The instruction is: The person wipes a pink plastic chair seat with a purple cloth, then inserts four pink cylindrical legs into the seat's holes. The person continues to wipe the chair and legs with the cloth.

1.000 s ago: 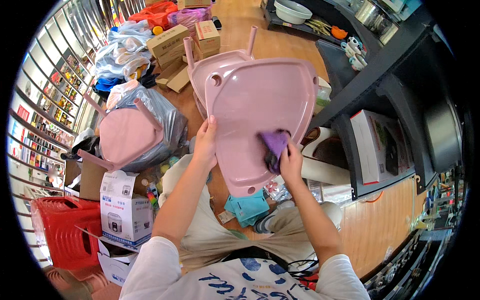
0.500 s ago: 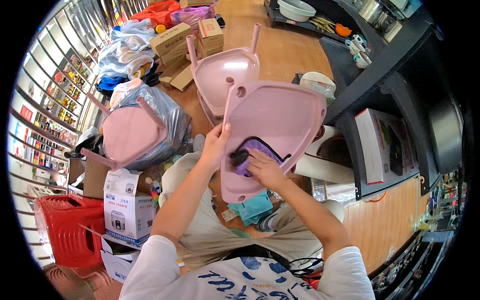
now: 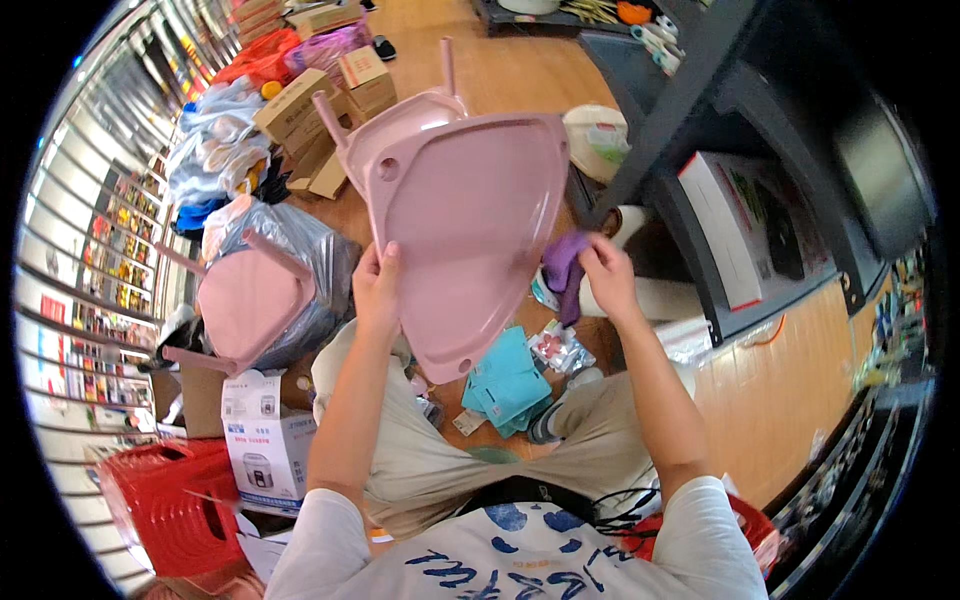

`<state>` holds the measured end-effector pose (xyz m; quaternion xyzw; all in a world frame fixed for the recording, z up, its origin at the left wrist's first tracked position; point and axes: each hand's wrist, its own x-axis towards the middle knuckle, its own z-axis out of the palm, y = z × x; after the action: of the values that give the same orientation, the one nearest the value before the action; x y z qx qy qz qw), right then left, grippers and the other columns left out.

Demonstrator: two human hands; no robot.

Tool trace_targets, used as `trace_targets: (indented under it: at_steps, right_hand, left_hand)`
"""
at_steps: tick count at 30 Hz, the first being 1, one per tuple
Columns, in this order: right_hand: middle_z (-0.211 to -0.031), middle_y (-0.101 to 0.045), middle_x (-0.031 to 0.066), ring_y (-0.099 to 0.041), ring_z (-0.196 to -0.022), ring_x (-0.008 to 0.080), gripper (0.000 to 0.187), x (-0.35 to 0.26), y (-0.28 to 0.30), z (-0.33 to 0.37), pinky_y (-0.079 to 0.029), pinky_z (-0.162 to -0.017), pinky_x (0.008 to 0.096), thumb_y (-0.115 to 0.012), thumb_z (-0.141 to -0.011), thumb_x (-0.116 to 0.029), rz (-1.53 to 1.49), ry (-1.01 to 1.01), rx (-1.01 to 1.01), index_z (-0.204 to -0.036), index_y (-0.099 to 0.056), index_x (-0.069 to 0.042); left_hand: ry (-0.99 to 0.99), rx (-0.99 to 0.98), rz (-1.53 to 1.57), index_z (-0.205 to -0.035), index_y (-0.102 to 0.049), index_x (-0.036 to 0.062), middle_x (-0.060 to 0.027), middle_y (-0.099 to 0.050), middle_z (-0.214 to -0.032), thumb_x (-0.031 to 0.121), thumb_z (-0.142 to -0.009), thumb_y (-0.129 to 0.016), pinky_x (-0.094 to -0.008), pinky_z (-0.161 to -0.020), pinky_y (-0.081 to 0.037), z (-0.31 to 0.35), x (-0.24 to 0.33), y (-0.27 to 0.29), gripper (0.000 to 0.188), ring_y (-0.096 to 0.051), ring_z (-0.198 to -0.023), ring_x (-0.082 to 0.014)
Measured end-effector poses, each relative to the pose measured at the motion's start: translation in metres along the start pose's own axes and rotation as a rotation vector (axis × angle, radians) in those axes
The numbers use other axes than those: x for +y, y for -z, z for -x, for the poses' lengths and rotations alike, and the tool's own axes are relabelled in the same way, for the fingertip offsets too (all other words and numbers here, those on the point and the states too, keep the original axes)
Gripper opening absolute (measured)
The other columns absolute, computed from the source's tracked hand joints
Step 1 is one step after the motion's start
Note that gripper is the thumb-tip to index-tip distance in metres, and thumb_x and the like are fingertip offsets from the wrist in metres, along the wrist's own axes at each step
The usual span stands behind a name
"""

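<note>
A pink plastic shelf panel (image 3: 470, 220), roughly triangular with raised rims and holes at its corners, is tilted up in front of me. My left hand (image 3: 378, 285) grips its left edge, thumb on the inner face. Just off the panel's right edge, my right hand (image 3: 608, 268) pinches a crumpled purple cloth (image 3: 568, 275) that hangs down. Behind the panel stands a similar pink shelf piece (image 3: 405, 120) with upright posts, partly hidden. Another pink piece with posts (image 3: 255, 300) rests on a plastic-wrapped bundle to the left.
Blue-green packets (image 3: 508, 378) lie on the floor between my legs. Cardboard boxes (image 3: 305, 115) and bags (image 3: 215, 140) stand at the far left. A white appliance box (image 3: 268, 450) and red plastic stools (image 3: 170, 500) are near left. Black shelving (image 3: 690, 110) holding a box rises on the right.
My right hand has drawn the purple cloth off the panel's inner face to the right. The panel has shifted left and turned more upright, with my left hand still on its edge.
</note>
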<state>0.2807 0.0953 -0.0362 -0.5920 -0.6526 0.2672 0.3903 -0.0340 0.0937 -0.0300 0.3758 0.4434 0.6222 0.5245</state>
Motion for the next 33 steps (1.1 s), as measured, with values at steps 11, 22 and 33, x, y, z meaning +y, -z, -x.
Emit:
trace_targets:
  at_steps: [11,22,33]
  right_hand:
    - [-0.09,-0.062,0.0053,-0.056,-0.082,0.0131,0.02,0.014,-0.01,-0.022,-0.045,-0.075,0.0276,-0.054,-0.089,-0.016,-0.785,-0.116,0.228,-0.098,-0.06,0.001]
    - [-0.131,-0.043,0.0265,-0.037,-0.125,0.0408,0.045,-0.038,-0.066,0.018,-0.023,-0.107,0.0508,-0.053,-0.08,-0.02,0.036,0.772,-0.201,-0.117,-0.053,0.006]
    - [-0.141,-0.033,0.024,-0.029,-0.133,0.039,0.05,-0.038,-0.081,0.034,-0.025,-0.109,0.0486,-0.059,-0.074,-0.014,-0.126,0.704,-0.127,-0.122,-0.052,-0.004]
  left_hand:
    - [0.125,0.008,0.182,-0.122,-0.043,-0.003,-0.0124,-0.055,-0.114,0.014,-0.086,-0.056,-0.038,-0.085,-0.051,0.053,0.022,-0.019,0.042,-0.059,-0.101,-0.0243]
    - [0.232,-0.062,0.135,-0.125,-0.04,-0.0044,-0.0151,-0.053,-0.115,-0.003,-0.067,-0.044,-0.0387,-0.086,-0.051,0.063,0.001,-0.05,0.058,-0.058,-0.102,-0.0275]
    - [0.331,-0.014,0.275,-0.125,-0.046,0.001,-0.0139,-0.054,-0.123,0.019,-0.088,-0.046,-0.0412,-0.094,-0.047,0.07,-0.005,-0.042,0.042,-0.055,-0.112,-0.0265]
